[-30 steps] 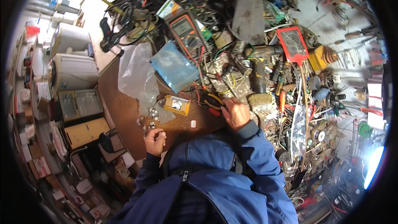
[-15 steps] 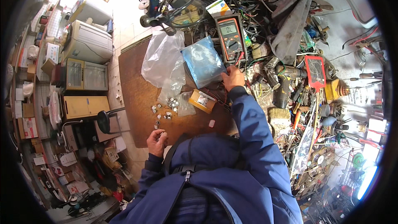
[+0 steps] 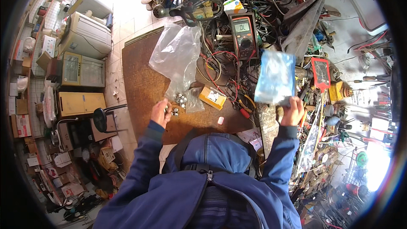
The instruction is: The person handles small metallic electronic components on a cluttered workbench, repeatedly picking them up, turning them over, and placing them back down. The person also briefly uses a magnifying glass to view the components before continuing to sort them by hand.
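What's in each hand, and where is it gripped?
The right hand holds the blue plastic packet by its near right corner. Whether the curled left hand holds anything small cannot be told.

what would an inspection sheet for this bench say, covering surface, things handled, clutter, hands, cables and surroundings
Surface: worn brown wooden tabletop, visible left and centre.
Things handled: blue translucent plastic packet, blurred; small silvery parts on the tabletop.
Clutter: rumpled clear plastic bag, small yellow cardboard box, dense heap of tools and parts at right.
Hands: right hand grips the packet's lower edge; left hand is beside the silvery parts, its hold unclear.
Cables: tangled black and red cables beyond the black-and-orange multimeter.
Surroundings: yellow-fronted cabinet and pale boxy appliances at left.
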Demonstrator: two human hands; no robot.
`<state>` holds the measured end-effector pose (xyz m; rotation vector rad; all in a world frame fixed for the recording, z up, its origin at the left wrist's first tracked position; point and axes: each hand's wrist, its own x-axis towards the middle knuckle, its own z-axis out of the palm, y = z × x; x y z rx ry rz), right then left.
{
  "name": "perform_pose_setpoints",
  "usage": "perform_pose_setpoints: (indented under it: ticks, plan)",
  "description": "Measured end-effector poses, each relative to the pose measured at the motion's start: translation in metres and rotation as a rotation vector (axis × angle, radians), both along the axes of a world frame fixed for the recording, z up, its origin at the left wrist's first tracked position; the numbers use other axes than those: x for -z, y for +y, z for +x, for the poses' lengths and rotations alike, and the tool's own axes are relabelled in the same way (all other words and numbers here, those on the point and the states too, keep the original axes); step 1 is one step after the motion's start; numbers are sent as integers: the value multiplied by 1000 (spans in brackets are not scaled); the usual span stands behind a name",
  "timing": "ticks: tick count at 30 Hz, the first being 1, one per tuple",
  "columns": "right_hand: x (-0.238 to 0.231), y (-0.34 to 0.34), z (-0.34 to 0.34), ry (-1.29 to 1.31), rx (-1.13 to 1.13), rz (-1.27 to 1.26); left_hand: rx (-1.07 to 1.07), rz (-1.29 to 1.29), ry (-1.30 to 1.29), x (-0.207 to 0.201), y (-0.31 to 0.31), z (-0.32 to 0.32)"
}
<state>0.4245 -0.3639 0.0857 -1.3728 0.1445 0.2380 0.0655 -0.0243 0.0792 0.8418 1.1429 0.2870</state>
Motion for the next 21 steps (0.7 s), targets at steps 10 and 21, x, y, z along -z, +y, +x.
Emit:
perform_pose_setpoints:
  ticks: [10, 21]
  plan:
    - [21, -116, -143, 274, 196, 69, 109, -24, 194, 32, 62, 80]
    - [15, -125, -183, 275, 238, -34, -154, -57, -54, 56, 73, 101]
